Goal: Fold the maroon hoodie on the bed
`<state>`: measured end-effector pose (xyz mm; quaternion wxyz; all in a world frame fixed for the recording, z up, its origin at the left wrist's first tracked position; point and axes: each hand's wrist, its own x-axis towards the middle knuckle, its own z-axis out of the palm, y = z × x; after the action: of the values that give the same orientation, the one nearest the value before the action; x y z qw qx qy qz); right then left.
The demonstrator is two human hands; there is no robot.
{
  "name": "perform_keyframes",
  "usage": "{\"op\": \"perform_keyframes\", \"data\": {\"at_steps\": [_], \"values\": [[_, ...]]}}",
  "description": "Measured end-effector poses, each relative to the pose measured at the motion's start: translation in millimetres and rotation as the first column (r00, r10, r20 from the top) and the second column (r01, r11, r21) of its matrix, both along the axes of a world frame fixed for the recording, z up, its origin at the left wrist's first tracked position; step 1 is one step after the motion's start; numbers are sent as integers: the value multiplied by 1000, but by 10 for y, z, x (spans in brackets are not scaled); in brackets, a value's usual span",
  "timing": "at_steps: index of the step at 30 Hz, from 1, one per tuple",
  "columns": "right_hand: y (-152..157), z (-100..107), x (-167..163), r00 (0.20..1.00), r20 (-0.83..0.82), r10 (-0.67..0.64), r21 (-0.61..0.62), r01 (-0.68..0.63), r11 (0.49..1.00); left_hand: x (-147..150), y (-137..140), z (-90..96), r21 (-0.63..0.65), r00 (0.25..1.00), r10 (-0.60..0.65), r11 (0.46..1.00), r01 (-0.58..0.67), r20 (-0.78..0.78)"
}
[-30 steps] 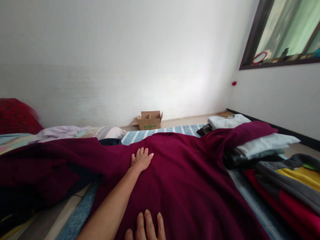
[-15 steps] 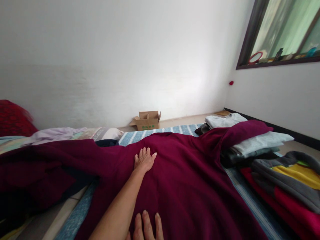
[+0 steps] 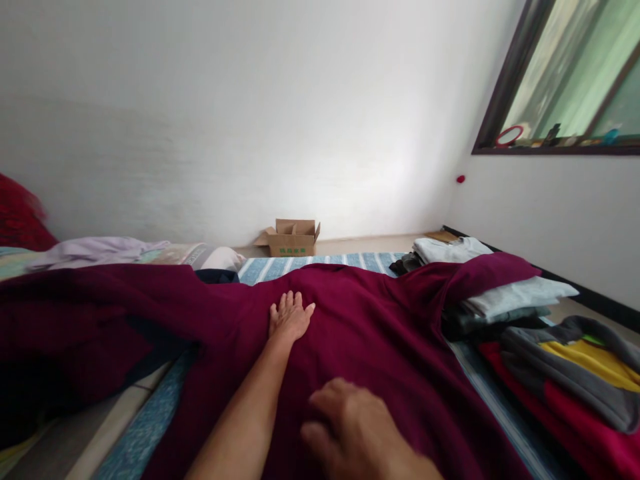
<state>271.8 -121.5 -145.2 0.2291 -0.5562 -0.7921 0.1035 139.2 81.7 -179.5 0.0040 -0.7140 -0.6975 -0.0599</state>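
A maroon long-sleeved top [image 3: 380,347] lies spread out before me, its sleeves reaching to both sides. My left hand [image 3: 291,316] rests flat on its upper part, palm down and fingers spread. Closer to me, my right hand [image 3: 363,423] is over the lower part of the top, blurred by motion. Its fingers are loosely bent, with a gap between them and the thumb and nothing visible in it. Whether the right hand touches the cloth I cannot tell. The right sleeve lies over a stack of folded light grey clothes [image 3: 525,295].
Blue striped bedding [image 3: 360,261] lies under the top. Folded grey, yellow and red clothes [image 3: 575,373] are at the right. A lilac cloth [image 3: 100,252] and a red item [image 3: 20,217] lie at the left. An open cardboard box [image 3: 293,240] stands by the wall, and a window [image 3: 575,87] is at upper right.
My right hand has come further into view from the bottom edge, moving up and to the right. My left hand stays on the top. The view has shifted slightly.
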Motion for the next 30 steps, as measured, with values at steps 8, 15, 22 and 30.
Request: {"op": "perform_keyframes", "data": {"at_steps": [8,15,22,30], "values": [[1656,499,1087,834,361,-417,-33,458,888,15,-17,13,-21,1000,4,1000,-4,24],[2346,227,1568,784,442,-435,-100,525,845,20,5,-26,-18,1000,10,1000,-9,14],[2581,97,1665,798,480,-364,-229,514,826,26,19,-40,-10,1000,3,1000,-3,11],[2591,146,1665,749,539,-386,-161,542,825,26,8,-38,-11,1000,-1,1000,1,8]]}}
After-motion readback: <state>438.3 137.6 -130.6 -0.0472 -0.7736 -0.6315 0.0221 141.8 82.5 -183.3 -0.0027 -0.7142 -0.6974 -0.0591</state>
